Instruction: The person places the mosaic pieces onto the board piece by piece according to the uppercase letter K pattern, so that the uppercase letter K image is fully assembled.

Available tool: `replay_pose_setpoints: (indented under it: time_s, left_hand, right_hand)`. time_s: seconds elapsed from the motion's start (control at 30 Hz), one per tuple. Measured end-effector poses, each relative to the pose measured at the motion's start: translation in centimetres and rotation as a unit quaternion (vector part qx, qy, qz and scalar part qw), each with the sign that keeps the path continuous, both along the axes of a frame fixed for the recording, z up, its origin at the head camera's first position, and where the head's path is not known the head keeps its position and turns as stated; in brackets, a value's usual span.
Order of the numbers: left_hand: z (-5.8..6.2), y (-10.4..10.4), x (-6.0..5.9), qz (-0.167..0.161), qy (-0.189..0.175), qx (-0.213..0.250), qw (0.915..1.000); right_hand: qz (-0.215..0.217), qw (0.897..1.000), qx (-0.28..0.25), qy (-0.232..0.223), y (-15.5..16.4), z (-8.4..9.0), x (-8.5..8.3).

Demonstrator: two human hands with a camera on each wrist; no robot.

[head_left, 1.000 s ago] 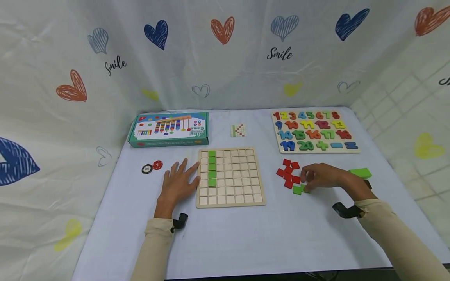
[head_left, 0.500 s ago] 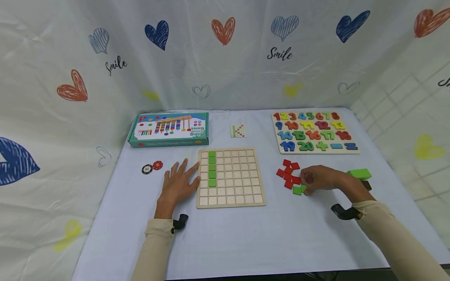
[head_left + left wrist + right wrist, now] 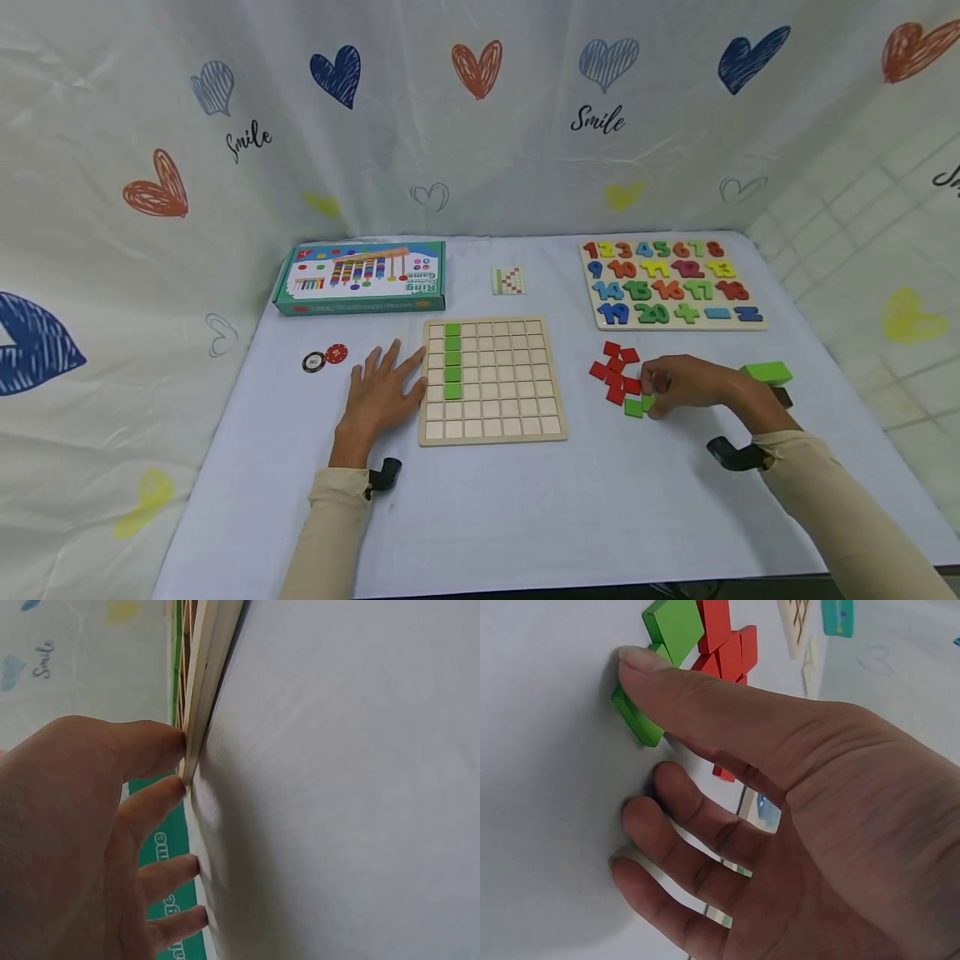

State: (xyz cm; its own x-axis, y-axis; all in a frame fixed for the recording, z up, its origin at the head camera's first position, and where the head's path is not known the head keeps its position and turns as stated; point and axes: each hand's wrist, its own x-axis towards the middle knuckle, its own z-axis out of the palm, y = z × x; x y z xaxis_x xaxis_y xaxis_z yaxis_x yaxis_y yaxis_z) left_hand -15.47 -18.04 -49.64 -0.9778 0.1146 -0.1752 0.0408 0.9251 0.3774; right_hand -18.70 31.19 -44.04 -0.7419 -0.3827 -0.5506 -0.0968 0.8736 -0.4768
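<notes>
The wooden grid board (image 3: 492,438) lies on the table before the person, with several green tiles (image 3: 452,357) in its second column. Beside its left edge rests the left hand (image 3: 381,402), fingers spread; in the left wrist view thumb and index fingertips touch the board's edge (image 3: 201,682). The right hand (image 3: 686,381) is low at the right, its thumb and index finger at a small green tile (image 3: 639,720), which they appear to pinch. The index fingertip is hidden behind the thumb. A second green tile (image 3: 633,407) and several red tiles (image 3: 614,377) lie next to it.
Behind the board are a green game box (image 3: 358,279), a small pattern card (image 3: 509,281) and a number puzzle board (image 3: 672,281). Two round chips (image 3: 325,357) lie at the left. A green block (image 3: 767,372) stands beyond the right wrist.
Over the last second the right hand has shifted very slightly, staying at the green tile. The left hand and the board have not moved.
</notes>
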Motion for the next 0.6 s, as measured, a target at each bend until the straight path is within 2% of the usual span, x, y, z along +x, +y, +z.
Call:
replay_pose_setpoints:
  time_s: [0.6]
  left_hand:
    - [0.09,0.36,-0.03,0.004,-0.003,0.001,1.0]
  right_hand:
    - [-0.017,1.0,-0.006,0.008,0.67,0.49,0.75]
